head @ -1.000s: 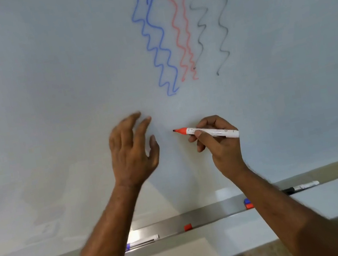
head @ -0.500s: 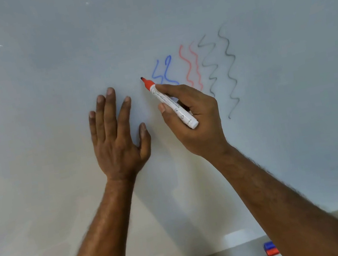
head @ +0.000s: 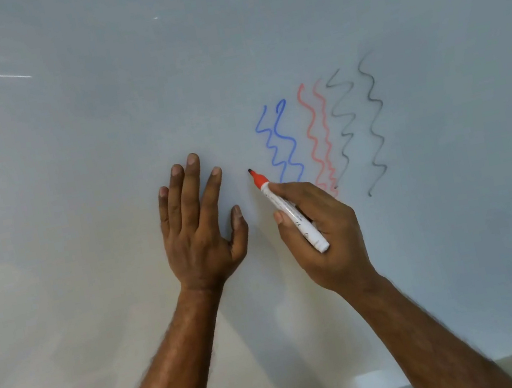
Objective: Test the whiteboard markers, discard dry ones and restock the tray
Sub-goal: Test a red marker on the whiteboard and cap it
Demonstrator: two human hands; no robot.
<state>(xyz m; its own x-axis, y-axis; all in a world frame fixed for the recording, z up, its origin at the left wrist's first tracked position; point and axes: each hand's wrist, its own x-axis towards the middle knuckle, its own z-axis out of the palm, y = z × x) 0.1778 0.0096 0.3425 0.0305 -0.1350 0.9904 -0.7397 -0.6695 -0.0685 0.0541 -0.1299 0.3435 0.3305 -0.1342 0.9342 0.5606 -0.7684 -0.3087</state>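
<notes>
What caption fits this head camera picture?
Right hand points a red marker at the whiteboard; left hand spread open beside it.

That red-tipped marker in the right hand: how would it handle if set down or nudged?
The marker looks stiff: its barrel is straight. Probably light, since the right hand carries it in a mere pinch. The round barrel would likely roll if nudged.
</notes>
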